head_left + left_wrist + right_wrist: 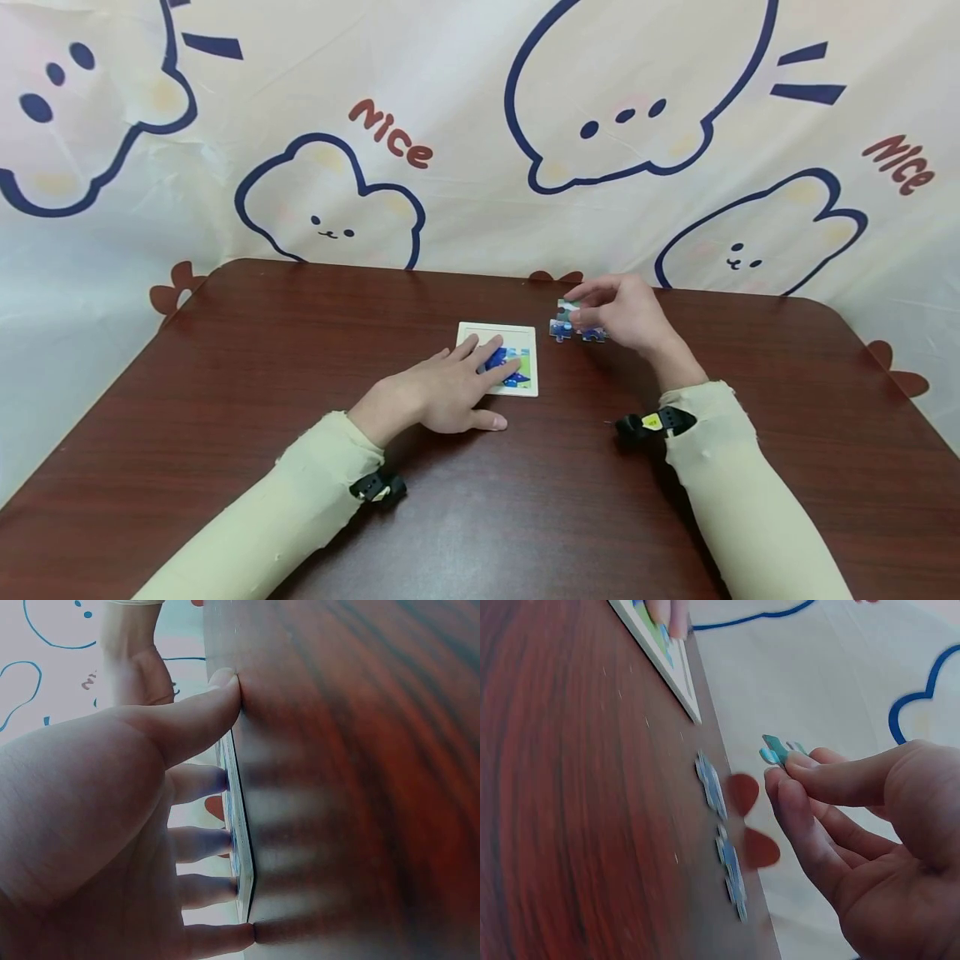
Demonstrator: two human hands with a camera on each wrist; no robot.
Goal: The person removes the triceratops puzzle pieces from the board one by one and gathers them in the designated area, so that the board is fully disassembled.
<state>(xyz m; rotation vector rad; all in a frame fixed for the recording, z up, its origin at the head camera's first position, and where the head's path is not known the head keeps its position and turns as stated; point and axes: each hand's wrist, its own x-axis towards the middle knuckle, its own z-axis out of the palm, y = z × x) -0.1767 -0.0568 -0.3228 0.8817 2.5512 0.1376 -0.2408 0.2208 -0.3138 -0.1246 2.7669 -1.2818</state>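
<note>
A white-framed jigsaw tray (517, 335) lies on the table, partly filled with blue and green pieces. My left hand (450, 392) rests over its left part with spread, straight fingers. In the left wrist view, fingertips press on the tray, while the thumb (199, 720) touches the table beside it. Right of the tray, my right hand (630, 312) pinches a teal jigsaw piece (776, 750) between thumb and fingertips, raised above the table. Below that hand lie loose blue jigsaw pieces (560, 330), seen edge-on as flat pieces (711, 787) in the right wrist view.
The dark brown wooden table (225, 375) has rounded far corners. Behind it hangs a pale cloth (465, 208) printed with cloud faces. Each sleeve carries a black wrist camera, such as the right one (637, 427).
</note>
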